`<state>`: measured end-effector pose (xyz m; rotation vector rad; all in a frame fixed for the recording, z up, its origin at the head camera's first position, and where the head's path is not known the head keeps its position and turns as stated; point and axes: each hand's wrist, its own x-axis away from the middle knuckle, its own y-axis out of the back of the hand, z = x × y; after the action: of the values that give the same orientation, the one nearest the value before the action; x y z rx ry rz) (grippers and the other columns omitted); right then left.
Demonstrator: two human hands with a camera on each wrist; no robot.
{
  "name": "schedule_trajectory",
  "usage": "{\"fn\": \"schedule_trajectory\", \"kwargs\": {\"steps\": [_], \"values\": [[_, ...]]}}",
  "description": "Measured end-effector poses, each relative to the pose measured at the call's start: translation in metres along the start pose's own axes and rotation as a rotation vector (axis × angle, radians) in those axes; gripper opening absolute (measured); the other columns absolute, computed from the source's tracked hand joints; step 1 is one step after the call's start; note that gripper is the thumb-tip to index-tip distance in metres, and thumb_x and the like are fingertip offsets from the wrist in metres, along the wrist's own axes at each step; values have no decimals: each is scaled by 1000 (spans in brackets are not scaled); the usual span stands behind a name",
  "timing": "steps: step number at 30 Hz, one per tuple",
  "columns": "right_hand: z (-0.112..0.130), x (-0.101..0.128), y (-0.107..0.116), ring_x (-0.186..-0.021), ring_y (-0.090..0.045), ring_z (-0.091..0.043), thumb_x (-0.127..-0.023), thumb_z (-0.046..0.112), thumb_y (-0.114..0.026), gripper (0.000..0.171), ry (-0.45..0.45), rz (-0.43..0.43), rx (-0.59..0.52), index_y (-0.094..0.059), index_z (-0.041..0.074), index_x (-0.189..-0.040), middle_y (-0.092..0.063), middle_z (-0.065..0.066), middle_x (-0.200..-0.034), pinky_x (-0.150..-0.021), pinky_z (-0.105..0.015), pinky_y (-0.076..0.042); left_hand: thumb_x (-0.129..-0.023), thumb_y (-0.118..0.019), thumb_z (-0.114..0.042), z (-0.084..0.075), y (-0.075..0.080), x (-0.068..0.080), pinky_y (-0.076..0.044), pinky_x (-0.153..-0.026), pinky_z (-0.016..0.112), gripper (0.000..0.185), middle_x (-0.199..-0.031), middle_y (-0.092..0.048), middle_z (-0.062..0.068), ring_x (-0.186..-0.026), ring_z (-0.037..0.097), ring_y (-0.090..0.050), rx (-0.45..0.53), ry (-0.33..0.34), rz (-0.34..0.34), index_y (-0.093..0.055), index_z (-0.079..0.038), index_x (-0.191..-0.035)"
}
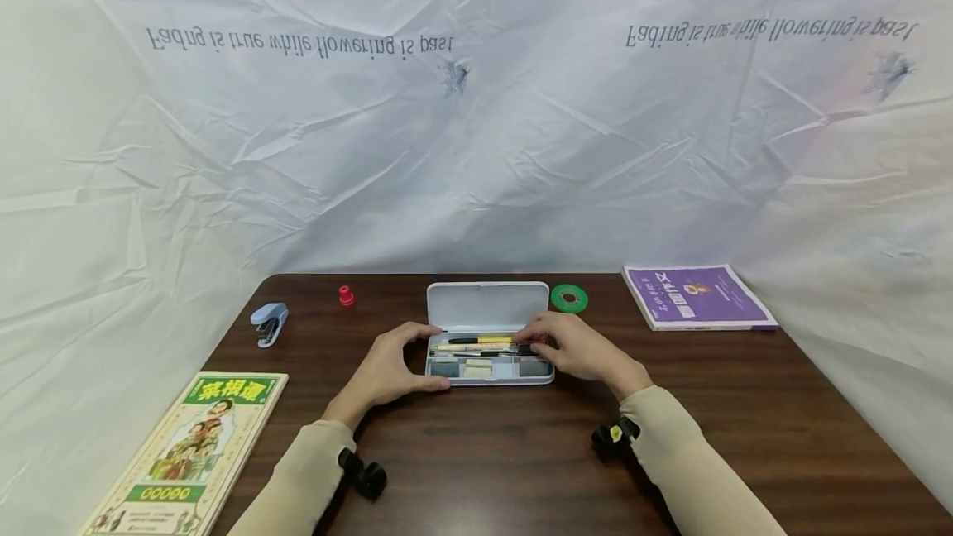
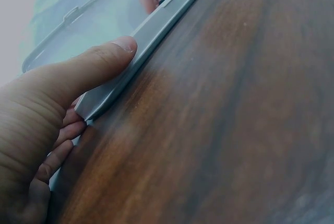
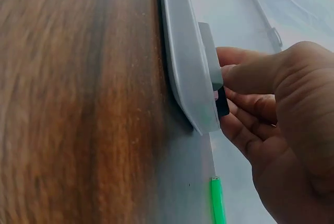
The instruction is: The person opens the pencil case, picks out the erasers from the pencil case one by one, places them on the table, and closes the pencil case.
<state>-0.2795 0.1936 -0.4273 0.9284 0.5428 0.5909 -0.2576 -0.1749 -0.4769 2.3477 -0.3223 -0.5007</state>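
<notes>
The pencil case (image 1: 487, 362) sits open at the middle of the counter (image 1: 521, 453), its lid (image 1: 487, 304) lying flat behind the tray. Inside lie a yellow-and-black pen (image 1: 480, 341), other pens beneath it, and small erasers (image 1: 479, 366) along the near edge. The left hand (image 1: 387, 370) steadies the case's left end — thumb along the front wall, fingers (image 1: 420, 329) curved round the back corner. The right hand (image 1: 584, 350) reaches into the tray's right end, its fingers pinching a small dark object (image 3: 222, 101) at the rim. Judging by this, the case is opened and largely filled, while the lid is not yet closed. Farther out lie a green tape roll (image 1: 569, 299), a red cap (image 1: 346, 296), a stapler (image 1: 269, 323), a purple book (image 1: 696, 296) and a picture book (image 1: 189, 453).
</notes>
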Motion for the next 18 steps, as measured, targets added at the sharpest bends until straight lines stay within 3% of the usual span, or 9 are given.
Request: {"fn": "schedule_trajectory", "kwargs": {"steps": [4,18], "values": [[-1,-1,0,-112,-72,-16,-108,4,-72,28,1,-17,3,-79,16,-133,-75,2,-125,-94,-40,-63,-75,-103,-55,-1,0,-1,-47,-122,59,86,-147,-70,-1,-145,29,-60,-7,6,2,-71,-21,-148],[-7,-2,-1,-98,-76,-13,-98,0,-84,22,-26,-139,-175,-81,16,-113,-80,3,-106,-86,-35,-64,-76,-103,-54,-1,0,-1,-47,-122,58,85,-146,-70,-2,-145,28,-61,-8,3,4,-71,-21,-147]]}}
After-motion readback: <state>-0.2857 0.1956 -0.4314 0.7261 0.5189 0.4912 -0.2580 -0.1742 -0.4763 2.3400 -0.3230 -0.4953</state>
